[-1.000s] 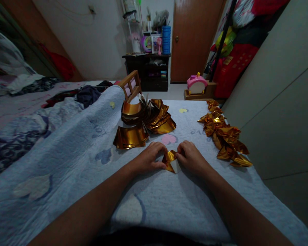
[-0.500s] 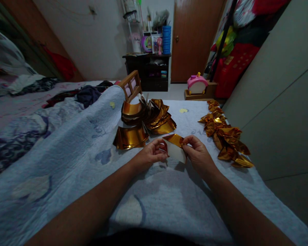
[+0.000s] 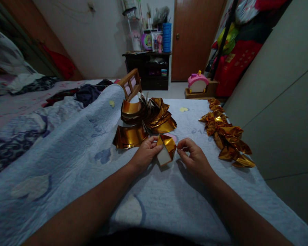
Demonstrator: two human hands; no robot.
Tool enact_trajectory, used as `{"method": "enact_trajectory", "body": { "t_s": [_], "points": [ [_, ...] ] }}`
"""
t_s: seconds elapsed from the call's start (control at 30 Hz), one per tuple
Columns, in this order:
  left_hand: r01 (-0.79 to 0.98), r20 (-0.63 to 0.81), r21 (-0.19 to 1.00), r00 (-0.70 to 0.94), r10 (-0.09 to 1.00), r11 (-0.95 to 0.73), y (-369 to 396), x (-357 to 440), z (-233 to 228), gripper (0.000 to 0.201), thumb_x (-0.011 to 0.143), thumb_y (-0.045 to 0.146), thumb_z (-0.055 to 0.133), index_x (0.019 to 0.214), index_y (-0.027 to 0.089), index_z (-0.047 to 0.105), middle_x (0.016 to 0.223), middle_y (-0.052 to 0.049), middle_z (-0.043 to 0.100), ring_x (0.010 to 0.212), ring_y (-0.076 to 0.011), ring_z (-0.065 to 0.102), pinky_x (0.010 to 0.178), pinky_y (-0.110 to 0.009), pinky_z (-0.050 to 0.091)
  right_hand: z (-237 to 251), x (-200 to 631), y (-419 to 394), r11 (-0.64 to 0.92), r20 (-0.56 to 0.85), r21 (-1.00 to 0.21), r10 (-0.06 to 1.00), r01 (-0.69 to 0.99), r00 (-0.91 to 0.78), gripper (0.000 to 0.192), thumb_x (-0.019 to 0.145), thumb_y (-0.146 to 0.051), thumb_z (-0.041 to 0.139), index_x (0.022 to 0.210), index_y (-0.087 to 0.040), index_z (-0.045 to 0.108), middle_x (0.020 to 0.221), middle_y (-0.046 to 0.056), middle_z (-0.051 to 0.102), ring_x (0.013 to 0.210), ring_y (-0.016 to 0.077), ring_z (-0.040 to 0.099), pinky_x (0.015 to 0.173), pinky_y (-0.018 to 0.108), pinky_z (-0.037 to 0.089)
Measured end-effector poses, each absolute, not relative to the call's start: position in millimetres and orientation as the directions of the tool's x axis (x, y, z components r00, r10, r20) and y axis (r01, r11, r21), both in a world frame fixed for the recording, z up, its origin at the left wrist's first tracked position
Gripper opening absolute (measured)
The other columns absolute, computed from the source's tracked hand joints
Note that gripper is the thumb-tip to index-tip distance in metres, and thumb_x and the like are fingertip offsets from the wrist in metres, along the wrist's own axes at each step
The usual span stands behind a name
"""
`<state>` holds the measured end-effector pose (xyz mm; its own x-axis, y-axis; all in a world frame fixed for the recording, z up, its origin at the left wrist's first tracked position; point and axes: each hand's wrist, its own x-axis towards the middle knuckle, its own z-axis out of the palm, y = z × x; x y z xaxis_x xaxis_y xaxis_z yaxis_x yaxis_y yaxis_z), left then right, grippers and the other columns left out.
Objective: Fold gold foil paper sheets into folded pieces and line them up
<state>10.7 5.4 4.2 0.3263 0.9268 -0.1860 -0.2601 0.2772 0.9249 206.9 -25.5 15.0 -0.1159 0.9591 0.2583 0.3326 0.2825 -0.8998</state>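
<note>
from my remote seat i see the left hand near the middle of the frame, its fingers curled round a half-folded gold paper, thumb and fingertips pinching its left edge. the paper stands just off the pale blue quilt, gold face up top and its white underside showing toward the lower edge (the fold looks like a small open pocket). the right hand sits just to the right of the paper, fingers loosely bent with thumb and forefinger drawn close together; it is a little apart from the paper and i see nothing in its grip.

just above the left hand, slightly left of centre, lies a curled stack of gold sheets, and behind it a fanned heap of more gold sheets leans against a small wooden frame. along the right side of the frame a row of folded gold pieces runs from the upper middle down toward the right edge of the quilt.

at the top centre a dark cabinet stands against the wall beside a brown door, with a pink toy house on the floor to its right. crumpled clothes lie on the bed at the upper left.
</note>
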Motion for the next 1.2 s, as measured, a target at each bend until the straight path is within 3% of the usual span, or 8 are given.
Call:
{"method": "enact_trajectory", "body": {
  "t_s": [0.13,0.27,0.47,0.6,0.7,0.9,1.1,1.2],
  "points": [
    [-0.23,-0.2,0.932,0.323,0.925,0.282,4,11,7,0.056,0.072,0.032,0.084,0.115,0.018,0.051,0.092,-0.004,0.073,0.072,-0.0165,0.07,0.065,-0.026,0.053,22,211,-28,0.452,0.404,-0.742,0.891,0.496,-0.208,0.022,0.077,-0.006,0.046,0.088,-0.022,0.055,0.097,0.007,0.055,0.096,0.0225,0.053,0.082,0.035,0.045],
    [-0.154,-0.191,0.96,0.246,0.95,0.233,3,11,3,0.06,0.074,0.027,0.078,0.124,0.021,0.045,0.088,0.001,0.066,0.067,-0.0132,0.065,0.059,-0.023,0.049,18,208,-30,0.52,0.347,-0.638,0.852,0.567,-0.392,0.027,0.07,0.001,0.044,0.083,-0.022,0.051,0.095,0.007,0.055,0.096,0.0229,0.051,0.084,0.035,0.044],
    [0.072,-0.129,0.991,0.321,0.938,0.112,1,13,-4,0.039,0.081,0.023,0.066,0.116,0.021,0.049,0.093,0.001,0.06,0.064,-0.0107,0.061,0.054,-0.021,0.047,5,206,-28,0.55,0.257,-0.553,0.827,0.626,-0.5,0.023,0.075,0.001,0.047,0.081,-0.021,0.049,0.091,0.005,0.055,0.088,0.0207,0.048,0.08,0.034,0.04],
    [0.185,-0.008,0.98,0.384,0.923,-0.068,-1,14,-1,0.023,0.085,0.019,0.061,0.108,0.019,0.056,0.1,-0.003,0.065,0.085,-0.0166,0.065,0.072,-0.028,0.053,3,208,-27,0.571,0.219,-0.556,0.801,0.604,-0.557,0.022,0.075,0.002,0.049,0.08,-0.02,0.051,0.088,0.004,0.055,0.086,0.0199,0.048,0.078,0.033,0.039],
    [0.397,0.096,0.87,0.449,0.889,-0.294,-3,12,4,0.016,0.087,0.015,0.057,0.101,0.018,0.064,0.105,-0.006,0.068,0.1,-0.0215,0.063,0.091,-0.036,0.05,4,208,-28,0.57,0.187,-0.557,0.795,0.604,-0.577,0.021,0.077,0.001,0.05,0.081,-0.019,0.055,0.089,0.005,0.058,0.088,0.0202,0.049,0.08,0.034,0.039],
    [0.606,0.166,0.6,0.545,0.822,-0.523,-2,1,3,0.024,0.089,0.016,0.057,0.109,0.018,0.069,0.114,-0.01,0.06,0.11,-0.026,0.055,0.1,-0.043,0.046,11,207,-32,0.577,0.163,-0.532,0.788,0.62,-0.593,0.017,0.08,-0.004,0.056,0.087,-0.018,0.059,0.094,0.007,0.06,0.091,0.0216,0.05,0.084,0.036,0.041],
    [0.52,0.101,0.582,0.716,0.691,-0.625,5,-13,11,0.056,0.074,0.0,0.05,0.123,0.022,0.065,0.119,-0.008,0.06,0.115,-0.0241,0.053,0.106,-0.042,0.044,19,208,-33,0.57,0.112,-0.524,0.783,0.633,-0.612,0.017,0.078,-0.018,0.072,0.09,-0.019,0.06,0.103,0.008,0.061,0.097,0.0242,0.051,0.084,0.037,0.042],
    [0.484,0.089,0.599,0.752,0.654,-0.638,7,-16,15,0.061,0.07,0.0,0.05,0.126,0.022,0.062,0.121,-0.008,0.059,0.119,-0.0243,0.053,0.108,-0.042,0.043,20,206,-33,0.579,0.116,-0.497,0.782,0.646,-0.612,0.021,0.077,-0.025,0.077,0.089,-0.019,0.061,0.103,0.008,0.062,0.096,0.0245,0.052,0.084,0.038,0.042]
  ]
}}
